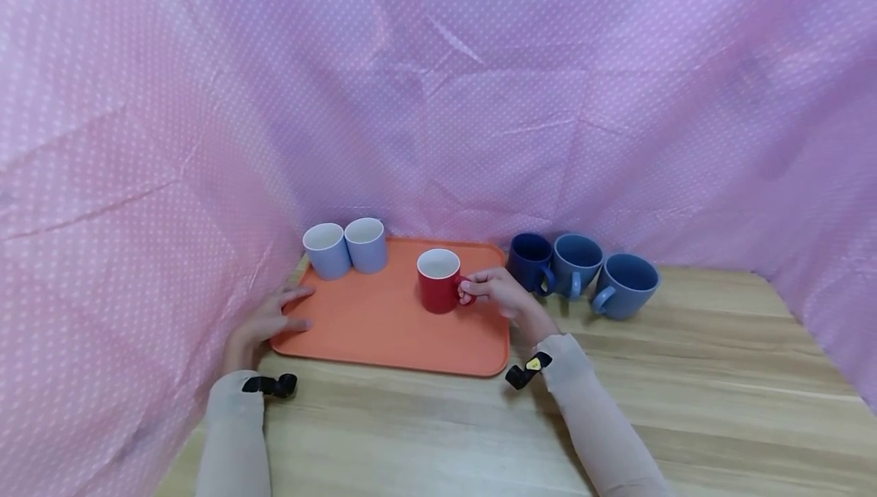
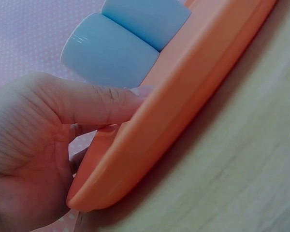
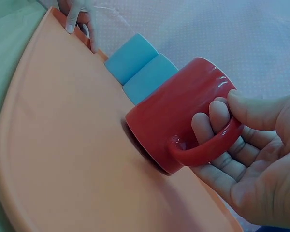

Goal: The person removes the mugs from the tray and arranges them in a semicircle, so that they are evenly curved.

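1. The right grip (image 1: 505,291) is clamped on the curved handle (image 3: 208,147) of a glossy red mug (image 1: 435,293) with a white inside. The handle points toward that grip, which probably lets the fingers hook it while leaving the mug's rim free.
2. The red mug is just left of the right grip, over the flat orange tray (image 1: 384,326) with raised edges; whether its base bears on the tray or is slightly clear of it, I cannot tell.
3. The left grip (image 1: 263,322) has thumb and fingers spread apart, resting over the tray's left rim, likely to steady it.
4. Just beyond the left grip, two pale blue, white-lined cups (image 1: 329,257) stand upright side by side on the tray, perhaps set near its far edge to leave space.
5. Beyond and right of the right grip, a navy blue mug (image 1: 524,269) and two grey-blue mugs (image 1: 628,295) stand in a close row on the wood-grained counter (image 1: 719,352), their handles angled toward the person, seemingly for easy reach.
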A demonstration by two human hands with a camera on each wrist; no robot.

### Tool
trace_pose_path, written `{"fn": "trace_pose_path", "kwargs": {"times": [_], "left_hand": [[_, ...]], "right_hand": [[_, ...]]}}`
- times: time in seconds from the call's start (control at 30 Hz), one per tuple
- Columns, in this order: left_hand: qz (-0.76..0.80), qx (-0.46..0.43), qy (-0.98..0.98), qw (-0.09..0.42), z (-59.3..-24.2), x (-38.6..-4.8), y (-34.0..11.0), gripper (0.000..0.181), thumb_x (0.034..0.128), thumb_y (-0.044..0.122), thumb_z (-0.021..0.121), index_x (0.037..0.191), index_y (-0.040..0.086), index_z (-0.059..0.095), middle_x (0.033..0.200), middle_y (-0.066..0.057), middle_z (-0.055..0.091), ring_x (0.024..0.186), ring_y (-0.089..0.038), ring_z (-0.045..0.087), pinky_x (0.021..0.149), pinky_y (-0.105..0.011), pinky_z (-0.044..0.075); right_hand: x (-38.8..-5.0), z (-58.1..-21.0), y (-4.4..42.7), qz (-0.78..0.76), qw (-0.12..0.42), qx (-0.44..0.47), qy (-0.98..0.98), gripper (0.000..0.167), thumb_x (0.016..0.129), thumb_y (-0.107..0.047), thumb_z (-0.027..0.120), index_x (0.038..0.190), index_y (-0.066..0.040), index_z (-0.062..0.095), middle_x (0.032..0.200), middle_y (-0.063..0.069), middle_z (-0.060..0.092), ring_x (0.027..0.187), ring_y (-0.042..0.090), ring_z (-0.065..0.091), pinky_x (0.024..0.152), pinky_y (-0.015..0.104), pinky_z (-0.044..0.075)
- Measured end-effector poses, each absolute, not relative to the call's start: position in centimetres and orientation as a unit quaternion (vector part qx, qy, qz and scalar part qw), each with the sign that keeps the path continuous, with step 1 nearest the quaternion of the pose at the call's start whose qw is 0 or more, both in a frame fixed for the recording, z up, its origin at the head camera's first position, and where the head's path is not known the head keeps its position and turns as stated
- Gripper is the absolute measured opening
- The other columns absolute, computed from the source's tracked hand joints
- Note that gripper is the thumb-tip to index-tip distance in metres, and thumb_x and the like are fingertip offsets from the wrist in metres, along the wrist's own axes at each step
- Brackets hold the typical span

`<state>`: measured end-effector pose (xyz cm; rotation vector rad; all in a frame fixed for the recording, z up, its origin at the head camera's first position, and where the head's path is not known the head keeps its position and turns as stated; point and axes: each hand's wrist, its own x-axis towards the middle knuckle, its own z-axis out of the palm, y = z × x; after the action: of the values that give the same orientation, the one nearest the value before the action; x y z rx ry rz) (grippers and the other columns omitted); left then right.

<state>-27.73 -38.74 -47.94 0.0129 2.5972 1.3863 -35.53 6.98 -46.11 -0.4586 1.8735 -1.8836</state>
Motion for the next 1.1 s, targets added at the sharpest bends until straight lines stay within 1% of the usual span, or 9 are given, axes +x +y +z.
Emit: {"fn": "trace_pose_path", "kwargs": {"times": [0.1,0.2,0.3,0.4,0.53,0.6,0.8,0.9,1.1], "left_hand": [[0.477,-0.001,0.873,0.099,-48.0,-27.7,-38.7,0.079,0.0851,0.008,0.077,0.154,0.002,0.04,0.168,-0.027,0.007,0.152,-0.052,0.0,0.119,-0.074,0.007],[0.482,-0.007,0.87,0.103,-48.1,-27.6,-38.7,0.08,0.0856,0.01,0.078,0.155,0.003,0.039,0.169,-0.026,0.006,0.153,-0.051,-0.002,0.119,-0.074,0.006],[0.481,-0.014,0.87,0.108,-48.1,-27.4,-38.7,0.081,0.085,0.01,0.078,0.155,0.004,0.039,0.168,-0.025,0.007,0.153,-0.051,-0.001,0.119,-0.074,0.006],[0.469,-0.008,0.876,0.108,-48.1,-27.4,-38.8,0.081,0.0845,0.01,0.079,0.155,0.003,0.04,0.167,-0.027,0.009,0.152,-0.053,0.002,0.118,-0.075,0.008],[0.464,-0.005,0.88,0.103,-47.9,-27.6,-38.9,0.08,0.0845,0.011,0.079,0.154,0.003,0.04,0.166,-0.028,0.011,0.151,-0.053,0.005,0.118,-0.075,0.009],[0.466,-0.013,0.878,0.107,-47.9,-27.7,-38.9,0.08,0.085,0.012,0.079,0.155,0.005,0.04,0.167,-0.026,0.011,0.152,-0.052,0.005,0.118,-0.075,0.009],[0.465,-0.021,0.878,0.114,-48.1,-27.6,-39.0,0.081,0.0851,0.013,0.079,0.155,0.006,0.039,0.166,-0.027,0.013,0.151,-0.053,0.008,0.118,-0.076,0.011],[0.463,-0.016,0.879,0.11,-48.2,-27.7,-39.0,0.081,0.0851,0.013,0.079,0.155,0.005,0.04,0.165,-0.028,0.014,0.15,-0.053,0.01,0.117,-0.076,0.012],[0.468,-0.006,0.877,0.109,-48.2,-27.8,-39.0,0.08,0.0844,0.01,0.079,0.154,0.003,0.041,0.165,-0.028,0.014,0.15,-0.053,0.008,0.118,-0.075,0.011]], "right_hand": [[-35.5,-46.2,7.0,-0.685,0.213,-0.163,0.678,0.03,0.098,0.002,0.058,0.115,0.026,0.059,0.073,-0.003,0.072,0.071,0.009,0.069,0.077,0.024,0.06],[-35.5,-46.4,6.9,-0.688,0.208,-0.164,0.676,0.031,0.098,0.001,0.059,0.116,0.027,0.058,0.073,-0.003,0.072,0.072,0.009,0.069,0.077,0.024,0.06],[-35.4,-46.5,6.9,-0.687,0.207,-0.164,0.678,0.032,0.098,0.0,0.06,0.116,0.026,0.059,0.072,-0.004,0.072,0.072,0.008,0.07,0.078,0.023,0.059],[-35.3,-46.3,6.9,-0.692,0.194,-0.165,0.675,0.031,0.098,0.001,0.06,0.114,0.028,0.059,0.072,-0.004,0.072,0.073,0.008,0.071,0.079,0.023,0.06],[-35.2,-45.7,7.0,-0.708,0.165,-0.178,0.663,0.03,0.098,0.004,0.058,0.114,0.03,0.056,0.073,-0.003,0.072,0.073,0.009,0.072,0.081,0.026,0.062],[-35.1,-45.2,7.1,-0.715,0.152,-0.184,0.657,0.029,0.098,0.005,0.058,0.112,0.031,0.056,0.073,-0.003,0.071,0.073,0.01,0.072,0.081,0.028,0.063],[-34.4,-43.5,7.1,-0.713,0.087,-0.205,0.665,0.022,0.097,0.004,0.06,0.1,0.026,0.06,0.071,-0.006,0.071,0.071,0.008,0.071,0.08,0.022,0.06],[-33.9,-42.4,7.2,-0.709,0.055,-0.202,0.674,0.023,0.097,0.002,0.063,0.1,0.025,0.061,0.072,-0.006,0.071,0.071,0.008,0.069,0.08,0.02,0.058],[-33.1,-40.2,8.1,-0.697,0.016,-0.204,0.687,0.026,0.098,-0.002,0.063,0.106,0.023,0.063,0.074,-0.007,0.071,0.074,0.008,0.068,0.079,0.019,0.058]]}}
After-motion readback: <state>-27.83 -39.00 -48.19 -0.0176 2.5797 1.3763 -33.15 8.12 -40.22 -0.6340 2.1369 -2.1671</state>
